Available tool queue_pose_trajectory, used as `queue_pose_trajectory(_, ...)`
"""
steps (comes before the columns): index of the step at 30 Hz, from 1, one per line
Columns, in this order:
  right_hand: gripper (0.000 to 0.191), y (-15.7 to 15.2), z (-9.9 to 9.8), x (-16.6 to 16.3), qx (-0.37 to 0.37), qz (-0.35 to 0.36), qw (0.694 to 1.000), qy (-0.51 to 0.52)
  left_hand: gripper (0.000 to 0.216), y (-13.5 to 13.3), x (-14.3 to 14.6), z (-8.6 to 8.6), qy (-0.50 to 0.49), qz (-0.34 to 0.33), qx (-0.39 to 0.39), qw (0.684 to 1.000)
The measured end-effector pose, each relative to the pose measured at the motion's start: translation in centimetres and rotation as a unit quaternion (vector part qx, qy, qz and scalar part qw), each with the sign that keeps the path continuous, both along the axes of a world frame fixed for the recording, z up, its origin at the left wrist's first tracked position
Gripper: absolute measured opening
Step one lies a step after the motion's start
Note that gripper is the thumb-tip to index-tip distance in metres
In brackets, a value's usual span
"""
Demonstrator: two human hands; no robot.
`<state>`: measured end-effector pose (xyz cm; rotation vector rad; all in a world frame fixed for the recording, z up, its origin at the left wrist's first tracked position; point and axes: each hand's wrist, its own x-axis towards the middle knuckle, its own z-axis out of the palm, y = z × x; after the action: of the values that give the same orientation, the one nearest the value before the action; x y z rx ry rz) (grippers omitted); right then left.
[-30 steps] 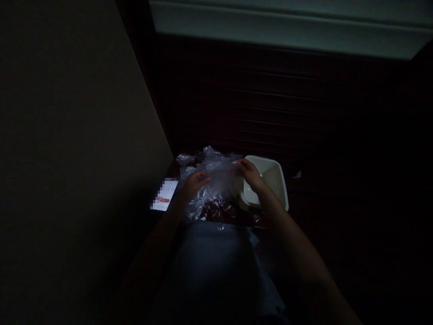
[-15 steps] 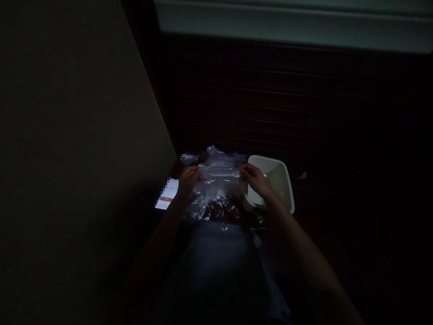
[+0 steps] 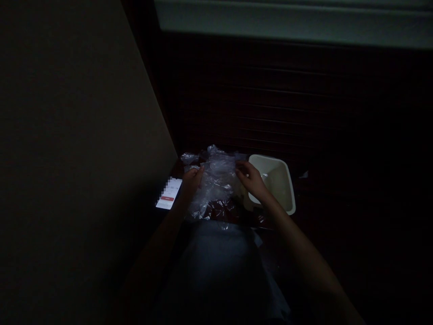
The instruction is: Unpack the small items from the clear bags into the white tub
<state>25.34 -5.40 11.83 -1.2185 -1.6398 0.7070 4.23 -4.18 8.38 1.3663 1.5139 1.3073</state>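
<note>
In the head view, my left hand (image 3: 192, 180) is closed on the left edge of a clear plastic bag (image 3: 216, 180), its thumb on top. My right hand (image 3: 252, 178) is at the bag's right edge, with fingers curled and fingertips close together on the film; the dim light hides the exact grip. The bag hangs slack and wrinkled between both hands. More crumpled clear plastic (image 3: 219, 159) lies behind and below it, and the layers are hard to tell apart. My right wrist is over the near left side of a cream plastic bin (image 3: 291, 189).
A phone with a lit screen (image 3: 169, 193) lies left of my left hand. A pale wall (image 3: 84, 90) rises on the left, with dark slatted panelling (image 3: 257, 99) behind. A small white scrap (image 3: 303, 174) is right of the bin. The room is very dark.
The bag was stretched taut and flat between my hands and is now slack and crumpled. My right hand has moved slightly left, its fingers shifting at the bag's edge.
</note>
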Motion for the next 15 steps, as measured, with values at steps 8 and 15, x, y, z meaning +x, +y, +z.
queue_pose_trajectory(8, 0.034, -1.8, 0.9, -3.8, -0.035, 0.141, 0.987, -0.076, 0.047, -0.2, 2.5, 2.0, -0.023, -0.029, -0.018, 0.999)
queue_pose_trajectory(15, 0.019, -0.7, -0.8, -3.9, -0.081, 0.072, 0.993, 0.038, 0.046, -0.9, 2.4, 1.7, -0.134, -0.140, -0.011, 0.981)
